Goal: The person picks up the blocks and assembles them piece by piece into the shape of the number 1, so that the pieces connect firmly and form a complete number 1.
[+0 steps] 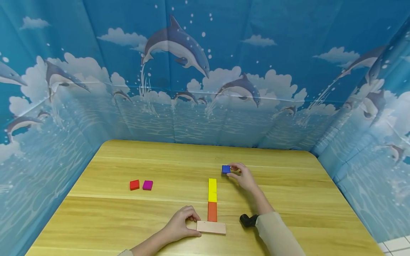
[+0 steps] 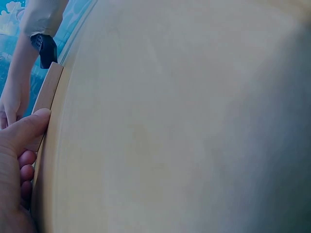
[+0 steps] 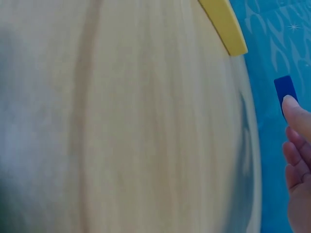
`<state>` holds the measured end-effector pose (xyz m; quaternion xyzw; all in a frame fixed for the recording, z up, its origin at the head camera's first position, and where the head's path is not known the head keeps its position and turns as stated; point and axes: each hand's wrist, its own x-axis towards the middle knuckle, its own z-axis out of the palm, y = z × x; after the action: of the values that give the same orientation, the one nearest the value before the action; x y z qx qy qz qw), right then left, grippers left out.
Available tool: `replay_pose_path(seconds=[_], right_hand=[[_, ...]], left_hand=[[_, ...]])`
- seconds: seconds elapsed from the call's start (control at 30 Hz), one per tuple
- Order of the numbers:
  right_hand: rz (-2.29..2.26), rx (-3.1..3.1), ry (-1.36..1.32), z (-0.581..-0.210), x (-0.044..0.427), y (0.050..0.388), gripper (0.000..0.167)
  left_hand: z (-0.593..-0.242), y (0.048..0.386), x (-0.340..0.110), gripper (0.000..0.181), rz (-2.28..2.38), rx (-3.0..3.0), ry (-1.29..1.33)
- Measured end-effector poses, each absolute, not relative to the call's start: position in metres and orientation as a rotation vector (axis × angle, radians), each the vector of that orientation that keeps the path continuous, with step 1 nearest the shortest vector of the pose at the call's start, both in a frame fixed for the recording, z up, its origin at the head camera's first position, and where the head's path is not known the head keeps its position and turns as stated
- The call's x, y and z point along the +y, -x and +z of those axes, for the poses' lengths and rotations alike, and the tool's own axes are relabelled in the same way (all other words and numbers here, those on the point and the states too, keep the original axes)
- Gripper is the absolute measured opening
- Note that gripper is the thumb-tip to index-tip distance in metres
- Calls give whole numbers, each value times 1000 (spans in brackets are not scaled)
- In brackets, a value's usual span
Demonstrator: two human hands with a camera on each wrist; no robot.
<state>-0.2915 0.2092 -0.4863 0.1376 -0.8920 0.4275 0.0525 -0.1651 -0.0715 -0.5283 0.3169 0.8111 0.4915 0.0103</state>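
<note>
My left hand [image 1: 180,224] holds one end of a plain wooden block [image 1: 211,227] between thumb and fingers, near the front of the table. Against that block's far side lies an orange block [image 1: 212,212], and a yellow block [image 1: 213,190] continues the line away from me. My right hand [image 1: 245,177] pinches a small blue square block [image 1: 226,169] just beyond and to the right of the yellow one. In the right wrist view the blue block [image 3: 285,91] shows between thumb and fingers, apart from the yellow block [image 3: 226,26].
On the left part of the wooden table [image 1: 105,213] lie a red square block [image 1: 134,185] and a purple square block [image 1: 147,185]. A black device [image 1: 248,220] is worn at the right wrist. A blue dolphin-print curtain [image 1: 198,117] surrounds the table's back and sides.
</note>
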Motion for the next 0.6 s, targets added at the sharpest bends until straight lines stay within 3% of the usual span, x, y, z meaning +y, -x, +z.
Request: replay_pose_path(seconds=[0.6], right_hand=[[1326, -2758, -598, -503, 187, 309, 32]], left_hand=[[-529, 167, -70, 32, 1525, 2532, -979]])
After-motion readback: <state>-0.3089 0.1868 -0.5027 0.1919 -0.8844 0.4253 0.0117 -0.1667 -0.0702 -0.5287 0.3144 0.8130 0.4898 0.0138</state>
